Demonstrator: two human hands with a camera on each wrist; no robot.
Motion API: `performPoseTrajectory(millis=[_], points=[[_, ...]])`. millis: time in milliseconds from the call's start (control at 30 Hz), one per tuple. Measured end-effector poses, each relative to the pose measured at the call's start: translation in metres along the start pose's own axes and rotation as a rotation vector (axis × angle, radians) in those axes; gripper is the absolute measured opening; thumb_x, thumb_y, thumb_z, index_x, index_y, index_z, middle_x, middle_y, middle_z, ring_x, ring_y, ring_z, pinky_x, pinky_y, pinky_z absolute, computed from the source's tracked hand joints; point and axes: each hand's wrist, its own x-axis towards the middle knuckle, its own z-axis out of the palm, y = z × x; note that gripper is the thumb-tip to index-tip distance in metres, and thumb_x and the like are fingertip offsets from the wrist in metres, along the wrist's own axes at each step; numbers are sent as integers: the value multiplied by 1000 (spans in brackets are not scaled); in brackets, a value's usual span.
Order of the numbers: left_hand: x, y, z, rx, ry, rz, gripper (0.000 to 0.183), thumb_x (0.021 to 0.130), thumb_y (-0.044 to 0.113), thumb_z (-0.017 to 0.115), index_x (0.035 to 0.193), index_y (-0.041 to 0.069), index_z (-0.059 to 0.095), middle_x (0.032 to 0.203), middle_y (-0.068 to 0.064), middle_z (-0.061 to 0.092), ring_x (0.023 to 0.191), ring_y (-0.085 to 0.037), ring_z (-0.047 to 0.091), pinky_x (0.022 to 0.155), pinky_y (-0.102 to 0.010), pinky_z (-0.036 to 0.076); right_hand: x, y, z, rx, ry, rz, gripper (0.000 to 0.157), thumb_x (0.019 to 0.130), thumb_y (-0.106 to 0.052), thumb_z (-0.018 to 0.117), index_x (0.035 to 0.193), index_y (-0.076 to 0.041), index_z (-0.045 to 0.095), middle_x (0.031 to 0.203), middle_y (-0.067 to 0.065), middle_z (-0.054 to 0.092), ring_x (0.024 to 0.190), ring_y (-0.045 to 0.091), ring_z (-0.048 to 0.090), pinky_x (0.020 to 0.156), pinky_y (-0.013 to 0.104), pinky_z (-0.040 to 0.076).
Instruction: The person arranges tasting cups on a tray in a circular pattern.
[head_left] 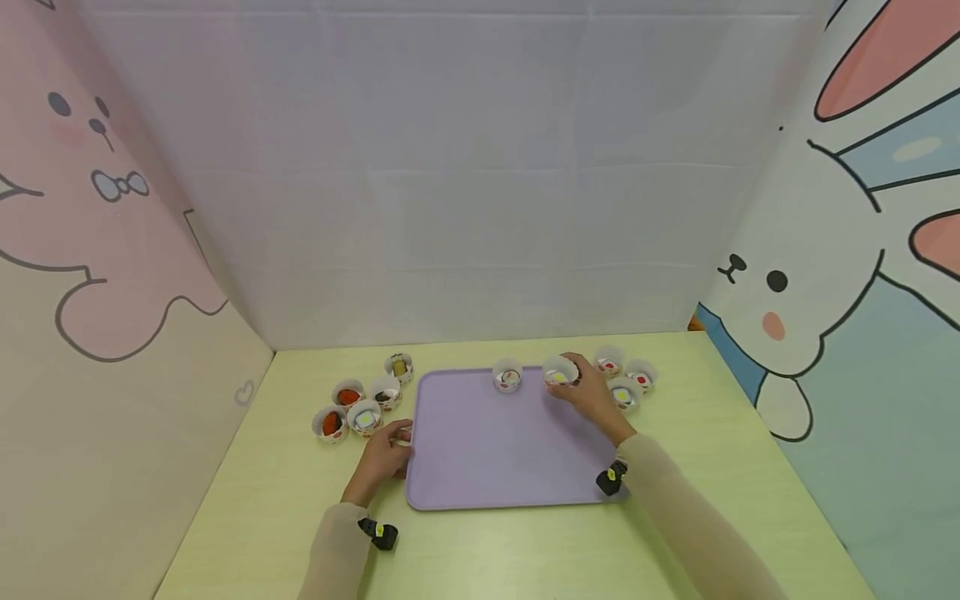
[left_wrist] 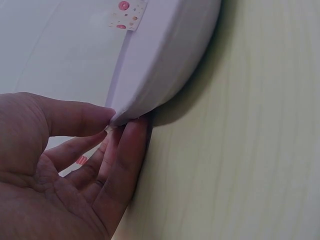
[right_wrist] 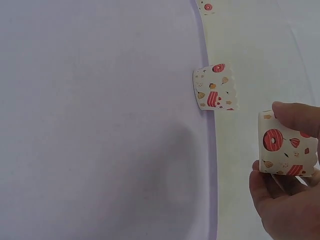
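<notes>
My right hand (head_left: pixel 592 396) grips a white paper baking cup (right_wrist: pixel 289 147) printed with red doughnuts and cake slices. Something yellow and white shows inside it in the head view, where it overlaps the back edge of the purple tray (head_left: pixel 506 454), toward the right. Another patterned paper cup (head_left: pixel 507 377) stands at the middle of the tray's back edge. At the tray's left side, my left hand (head_left: pixel 386 454) pinches the rim between thumb and fingers; the left wrist view shows the fingertips at the tray edge (left_wrist: pixel 165 75).
Left of the tray stand several similar cups (head_left: pixel 348 395) with red, dark, yellow or white contents. Three more cups (head_left: pixel 623 395) are grouped beyond the right hand. A pale wall (head_left: pixel 465 208) closes the table's back, with cartoon-printed walls (head_left: pixel 847 275) at both sides.
</notes>
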Motion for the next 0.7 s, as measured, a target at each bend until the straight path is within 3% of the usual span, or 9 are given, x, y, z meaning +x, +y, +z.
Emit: performPoseTrajectory(millis=[233, 367, 700], points=[[-1, 0, 0, 4, 3, 4, 51, 86, -1, 60, 136, 7, 55, 114, -13, 58, 79, -18, 55, 54, -34, 56, 4, 1, 11, -64, 16, 39, 64, 80, -22, 80, 136, -10, 52, 121, 18, 64, 106, 33, 61, 89, 48, 50], [-1, 0, 0, 12, 5, 2, 51, 86, -1, 60, 136, 7, 55, 115, -13, 58, 80, -18, 55, 54, -34, 56, 6, 4, 19, -44, 3, 80, 64, 81, -20, 78, 137, -7, 50, 124, 20, 62, 110, 35, 59, 94, 51, 48], [-2, 0, 0, 12, 14, 7, 50, 86, -1, 60, 135, 6, 55, 114, -14, 58, 80, -18, 55, 54, -35, 56, 11, 13, 37, -58, -2, 87, 62, 78, -12, 80, 132, -2, 52, 123, 22, 62, 111, 36, 59, 97, 51, 48]])
